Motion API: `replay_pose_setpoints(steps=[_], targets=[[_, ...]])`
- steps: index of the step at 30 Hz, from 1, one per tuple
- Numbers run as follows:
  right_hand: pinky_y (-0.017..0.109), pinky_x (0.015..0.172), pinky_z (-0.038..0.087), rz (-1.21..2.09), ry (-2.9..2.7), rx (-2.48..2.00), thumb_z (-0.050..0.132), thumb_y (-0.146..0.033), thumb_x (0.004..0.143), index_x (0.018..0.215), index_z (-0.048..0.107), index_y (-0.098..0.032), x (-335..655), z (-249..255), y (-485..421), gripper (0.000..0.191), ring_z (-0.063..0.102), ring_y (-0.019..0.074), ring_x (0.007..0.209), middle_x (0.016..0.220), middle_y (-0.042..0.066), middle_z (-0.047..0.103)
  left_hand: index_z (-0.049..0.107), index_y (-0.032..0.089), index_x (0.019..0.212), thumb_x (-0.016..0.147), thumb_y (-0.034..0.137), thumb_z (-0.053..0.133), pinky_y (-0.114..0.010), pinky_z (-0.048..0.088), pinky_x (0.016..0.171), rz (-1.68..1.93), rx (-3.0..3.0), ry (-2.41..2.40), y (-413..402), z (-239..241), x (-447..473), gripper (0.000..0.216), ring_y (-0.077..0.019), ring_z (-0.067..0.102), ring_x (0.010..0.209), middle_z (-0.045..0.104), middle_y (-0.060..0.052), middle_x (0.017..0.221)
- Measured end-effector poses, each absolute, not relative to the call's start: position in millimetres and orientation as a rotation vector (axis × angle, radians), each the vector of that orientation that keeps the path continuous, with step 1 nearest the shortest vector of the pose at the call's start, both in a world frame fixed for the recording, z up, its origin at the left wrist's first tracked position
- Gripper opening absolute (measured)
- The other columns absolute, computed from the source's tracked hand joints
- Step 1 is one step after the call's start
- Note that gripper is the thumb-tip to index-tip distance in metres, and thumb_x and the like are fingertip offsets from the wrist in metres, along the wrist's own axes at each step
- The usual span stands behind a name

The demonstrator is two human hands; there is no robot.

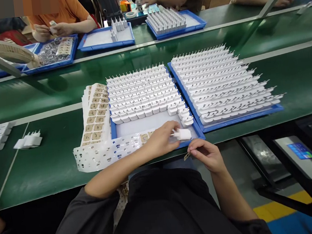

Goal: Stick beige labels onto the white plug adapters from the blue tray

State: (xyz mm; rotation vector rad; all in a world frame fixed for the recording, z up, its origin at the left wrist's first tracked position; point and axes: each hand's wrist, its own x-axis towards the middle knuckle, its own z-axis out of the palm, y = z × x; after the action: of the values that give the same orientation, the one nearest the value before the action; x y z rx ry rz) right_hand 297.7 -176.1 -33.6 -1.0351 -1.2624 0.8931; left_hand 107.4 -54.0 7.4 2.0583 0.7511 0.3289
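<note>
My left hand grips a white plug adapter over the near edge of a blue tray, which carries several rows of the same white adapters. Just below it, my right hand pinches a small label sticker between its fingertips, close to the adapter. Sheets of label stickers lie left of the tray, and an emptied backing sheet stretches along the table's front under my left forearm.
A second blue tray packed with adapters sits to the right. Loose adapters lie at the left on the green bench. Across the belt, other people's hands work over more blue trays. A machine with a screen stands lower right.
</note>
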Motion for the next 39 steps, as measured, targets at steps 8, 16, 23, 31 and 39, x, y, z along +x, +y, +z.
replay_pose_setpoints(steps=[8, 16, 23, 31, 39], targets=[[0.033, 0.068, 0.057, 1.115, -1.362, -0.754, 0.072, -0.032, 0.094, 0.090, 0.074, -0.023, 243, -13, -147, 0.010, 0.067, 0.0185, 0.072, 0.078, 0.005, 0.074, 0.058, 0.023, 0.117, 0.078, 0.047, 0.082, -0.037, 0.057, 0.092, 0.643, 1.274, 0.727, -91, -10, 38, 0.051, -0.0250, 0.068, 0.112, 0.069, -0.010, 0.118], [0.032, 0.071, 0.055, 1.217, -1.389, -0.751, 0.070, -0.028, 0.096, 0.094, 0.074, -0.024, 214, -10, -139, 0.006, 0.067, 0.0181, 0.076, 0.082, 0.004, 0.073, 0.054, 0.025, 0.117, 0.083, 0.031, 0.084, -0.040, 0.055, 0.101, 0.896, 1.340, 0.724, -106, -20, 13, 0.046, -0.0248, 0.068, 0.122, 0.068, -0.013, 0.137], [0.032, 0.071, 0.054, 1.243, -1.380, -0.748, 0.071, -0.021, 0.094, 0.096, 0.075, -0.024, 207, -5, -139, 0.005, 0.067, 0.0185, 0.077, 0.083, 0.004, 0.073, 0.055, 0.023, 0.119, 0.083, 0.024, 0.083, -0.037, 0.055, 0.102, 1.024, 1.412, 0.734, -108, -19, 8, 0.046, -0.0247, 0.067, 0.125, 0.067, -0.012, 0.134], [0.032, 0.071, 0.055, 1.316, -1.373, -0.748, 0.072, -0.023, 0.094, 0.095, 0.076, -0.024, 204, -6, -140, 0.004, 0.067, 0.0183, 0.077, 0.083, 0.004, 0.074, 0.061, 0.026, 0.134, 0.087, 0.031, 0.080, -0.039, 0.058, 0.099, 1.051, 1.584, 0.659, -101, -28, 0, 0.051, -0.0289, 0.062, 0.131, 0.064, -0.014, 0.139], [0.031, 0.066, 0.055, 1.324, -1.329, -0.704, 0.073, -0.025, 0.093, 0.091, 0.075, -0.023, 208, 2, -138, 0.003, 0.066, 0.0178, 0.071, 0.077, 0.004, 0.073, 0.053, 0.023, 0.137, 0.101, 0.046, 0.057, -0.030, 0.056, 0.078, 1.015, 1.246, 0.491, -110, -42, 6, 0.042, -0.0200, 0.072, 0.090, 0.074, -0.008, 0.107]])
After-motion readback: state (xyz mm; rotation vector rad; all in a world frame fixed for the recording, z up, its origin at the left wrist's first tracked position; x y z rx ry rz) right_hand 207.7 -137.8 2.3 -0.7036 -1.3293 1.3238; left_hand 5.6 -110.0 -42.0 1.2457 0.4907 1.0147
